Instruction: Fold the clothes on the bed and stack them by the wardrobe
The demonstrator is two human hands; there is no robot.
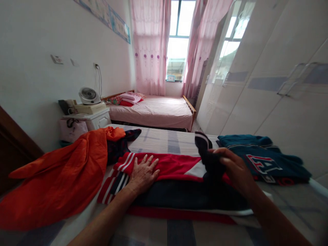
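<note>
A red, white and navy jacket (179, 194) with striped ribbed edges lies on the bed (139, 230) in front of me. Flat on its folded-over red sleeve, near the striped cuff, rests my left hand (145, 171), fingers spread. My right hand (234, 167) pinches a dark part of the jacket with a white stripe, lifting it above the rest. Whether that raised part is collar or cuff, I cannot tell. To the left lies an orange garment (84, 167), partly over a dark patterned one (115, 148).
Folded teal clothing with "LA" letters (266, 162) lies at right. Beyond is a second bed with a pink sheet (159, 109). A white cabinet (99, 118) with a small fan (89, 95) stands at left; a white wardrobe (269, 85) lines the right wall.
</note>
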